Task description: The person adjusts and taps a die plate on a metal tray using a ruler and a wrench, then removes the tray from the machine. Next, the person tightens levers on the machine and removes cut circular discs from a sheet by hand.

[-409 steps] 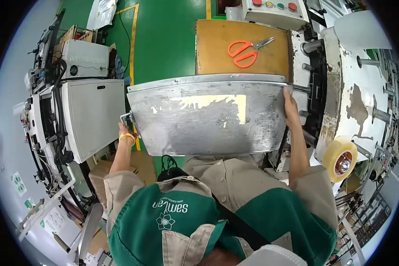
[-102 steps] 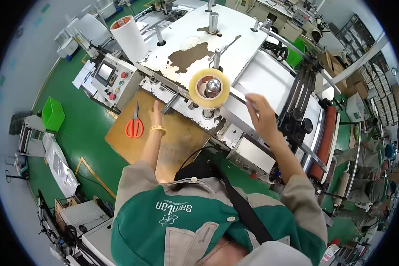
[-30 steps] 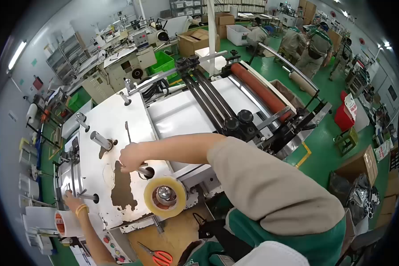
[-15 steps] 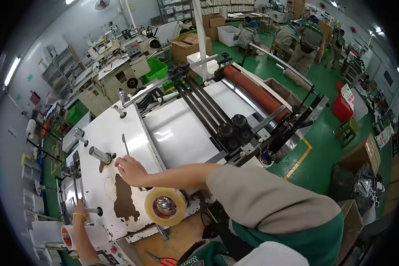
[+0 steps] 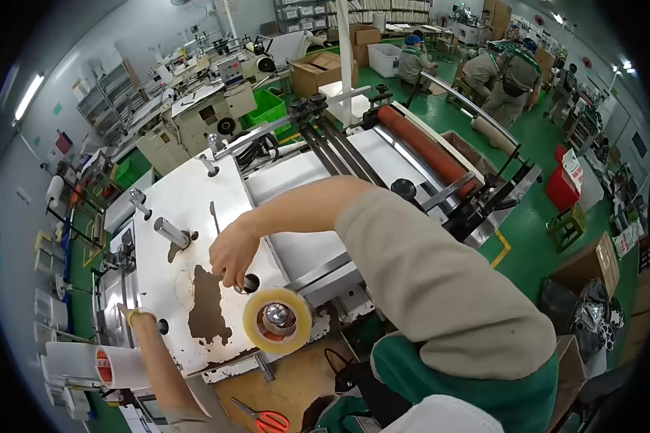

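Note:
My right hand (image 5: 235,252) is over the white machine panel (image 5: 173,267), its fingers curled downward beside a dark round roller mount (image 5: 250,283). Whatever is between the fingertips, if anything, is hidden. Just below sits a roll of clear yellowish tape (image 5: 253,325) around a shiny metal spindle end (image 5: 278,314). My left hand (image 5: 131,313) reaches to the panel's left edge, by the metal rollers (image 5: 125,267), with a yellow band on the wrist; its fingers hardly show. Between the hands lies a brown patch of peeled paint (image 5: 208,307). A metal post (image 5: 170,232) stands on the panel.
Orange-handled scissors (image 5: 271,421) lie on a brown board near me. A white roll (image 5: 126,366) is below my left forearm. Beyond the panel are dark bars and a red roller (image 5: 426,151). Several co-workers (image 5: 509,76) are at the back; boxes (image 5: 588,267) stand at right.
My right hand has moved toward me and right across the panel, from near the metal post to the dark mount by the tape, its fingers now pointing down. The view has shifted slightly.

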{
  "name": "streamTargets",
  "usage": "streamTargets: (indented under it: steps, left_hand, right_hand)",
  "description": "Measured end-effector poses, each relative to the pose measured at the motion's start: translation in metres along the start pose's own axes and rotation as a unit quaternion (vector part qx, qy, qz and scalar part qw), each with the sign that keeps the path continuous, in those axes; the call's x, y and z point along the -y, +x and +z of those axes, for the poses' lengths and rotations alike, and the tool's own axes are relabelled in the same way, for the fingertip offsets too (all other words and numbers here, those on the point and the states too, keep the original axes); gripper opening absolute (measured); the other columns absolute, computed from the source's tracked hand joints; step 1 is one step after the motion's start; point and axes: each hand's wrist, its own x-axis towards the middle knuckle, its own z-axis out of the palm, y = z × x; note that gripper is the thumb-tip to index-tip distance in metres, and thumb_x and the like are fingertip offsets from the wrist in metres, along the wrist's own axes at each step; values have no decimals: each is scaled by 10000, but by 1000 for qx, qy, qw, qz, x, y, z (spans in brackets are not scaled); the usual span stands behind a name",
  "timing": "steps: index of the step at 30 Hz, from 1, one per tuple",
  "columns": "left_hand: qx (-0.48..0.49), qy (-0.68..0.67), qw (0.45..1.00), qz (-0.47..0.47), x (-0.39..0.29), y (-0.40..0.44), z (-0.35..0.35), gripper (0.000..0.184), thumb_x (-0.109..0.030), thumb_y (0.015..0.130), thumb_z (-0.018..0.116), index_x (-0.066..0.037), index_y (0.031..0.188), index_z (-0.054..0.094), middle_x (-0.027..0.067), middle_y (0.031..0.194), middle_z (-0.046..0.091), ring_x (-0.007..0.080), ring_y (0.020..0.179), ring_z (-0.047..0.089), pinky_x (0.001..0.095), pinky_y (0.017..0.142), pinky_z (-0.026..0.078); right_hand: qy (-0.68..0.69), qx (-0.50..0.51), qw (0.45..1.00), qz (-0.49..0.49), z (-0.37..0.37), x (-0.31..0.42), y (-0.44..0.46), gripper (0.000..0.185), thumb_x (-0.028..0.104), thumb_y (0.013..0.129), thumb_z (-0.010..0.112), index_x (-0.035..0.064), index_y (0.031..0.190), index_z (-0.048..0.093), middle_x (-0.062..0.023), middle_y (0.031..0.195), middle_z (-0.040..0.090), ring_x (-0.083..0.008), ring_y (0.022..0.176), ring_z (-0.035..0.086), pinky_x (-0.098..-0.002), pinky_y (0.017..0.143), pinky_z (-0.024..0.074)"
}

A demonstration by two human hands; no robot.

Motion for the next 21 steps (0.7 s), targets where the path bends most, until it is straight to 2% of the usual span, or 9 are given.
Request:
streamTargets:
  steps: [3, 6, 12, 13, 14, 15, 18, 20, 21]
  left_hand:
    - [24, 96, 994, 37, -1, 26, 24, 591, -553, 691, 642, -50, 999, 595, 80, 909, 612, 226, 707, 569, 363, 656, 466]
    - [43, 182, 980, 74, 10, 36, 20, 511, -495, 703, 638, -43, 938, 604, 82, 870, 605, 226, 694, 564, 365, 657, 461]
    - [36, 340, 926, 159, 10, 16, -25, 362, -380, 726, 629, -29, 815, 623, 87, 790, 591, 225, 669, 554, 370, 657, 449]
    - [66, 324, 928, 169, 7, 17, -31, 340, -361, 730, 627, -27, 795, 626, 88, 777, 588, 225, 665, 552, 370, 657, 447]
    - [155, 192, 954, 172, 13, 64, -34, 225, -235, 724, 606, -21, 659, 589, 82, 688, 537, 189, 586, 496, 338, 567, 414]
    - [233, 173, 947, 140, 9, 70, -40, 178, -177, 719, 608, -14, 668, 559, 73, 655, 511, 166, 552, 447, 296, 514, 377]
    - [202, 162, 949, 178, 10, 10, -47, 153, -129, 689, 617, 3, 716, 543, 68, 632, 505, 170, 539, 457, 285, 503, 374]
    - [123, 229, 960, 104, 7, 54, -33, 196, -131, 651, 666, 10, 734, 557, 77, 683, 555, 170, 551, 491, 324, 485, 397]
    - [78, 206, 965, 145, 10, 13, -30, 222, -144, 635, 700, 7, 739, 574, 83, 706, 594, 183, 547, 521, 326, 495, 429]
  right_hand:
    - [-4, -44, 994, 99, 5, 17, 1, 322, 452, 880, 480, 143, 791, 493, -35, 679, 512, -229, 647, 554, -367, 554, 421]
    - [-16, 16, 967, 253, 0, 41, 9, 361, 500, 873, 452, 153, 798, 518, -55, 683, 550, -238, 646, 564, -371, 559, 423]
    - [-5, -28, 900, 436, 4, 67, 26, 431, 524, 856, 461, 125, 726, 558, -63, 538, 545, -262, 487, 563, -366, 447, 405]
    - [-6, -28, 893, 448, 5, 69, 28, 436, 526, 855, 461, 122, 724, 558, -66, 538, 548, -263, 486, 565, -367, 446, 405]
    - [-8, -25, 887, 460, 5, 70, 29, 441, 528, 855, 460, 119, 722, 559, -70, 537, 550, -264, 485, 568, -368, 444, 405]
    - [-8, -20, 883, 469, 6, 71, 30, 446, 530, 854, 460, 117, 720, 559, -74, 537, 553, -266, 483, 571, -370, 443, 405]
    - [6, -18, 880, 475, 6, 70, 32, 459, 527, 862, 448, 106, 722, 564, -84, 560, 559, -286, 503, 565, -377, 466, 413]
    - [18, -52, 893, 447, 13, 67, 29, 431, 497, 879, 442, 104, 768, 577, -103, 600, 570, -301, 560, 576, -401, 516, 437]
    - [55, -32, 893, 445, 4, 66, 29, 427, 489, 885, 435, 96, 789, 573, -125, 634, 583, -317, 594, 586, -418, 548, 454]
